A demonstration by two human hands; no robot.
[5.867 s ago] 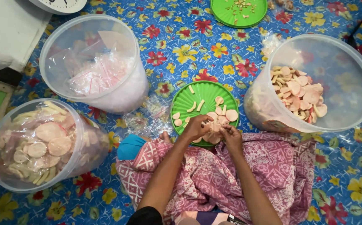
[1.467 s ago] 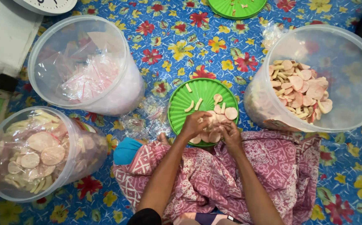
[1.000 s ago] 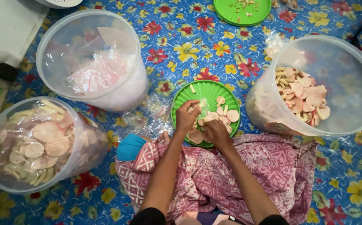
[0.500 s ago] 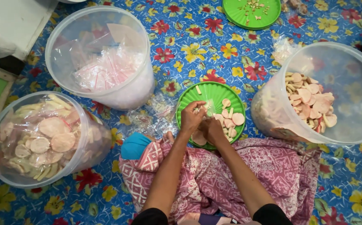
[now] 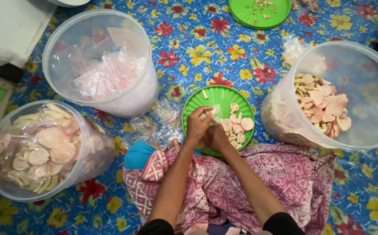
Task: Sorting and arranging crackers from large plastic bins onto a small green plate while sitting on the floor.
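left hand: pinching a small clear bag over green plate
right hand: beside left, grip unclear
plate: pink round crackers, stick pieces

Bags in tub: your clear plastic bags, pinkish, top left.
Loose bags: clear bags on mat beside your plate.

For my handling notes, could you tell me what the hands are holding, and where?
The left hand pinches a small clear bag at its edge above the green plate; the right hand's hold cannot be told.
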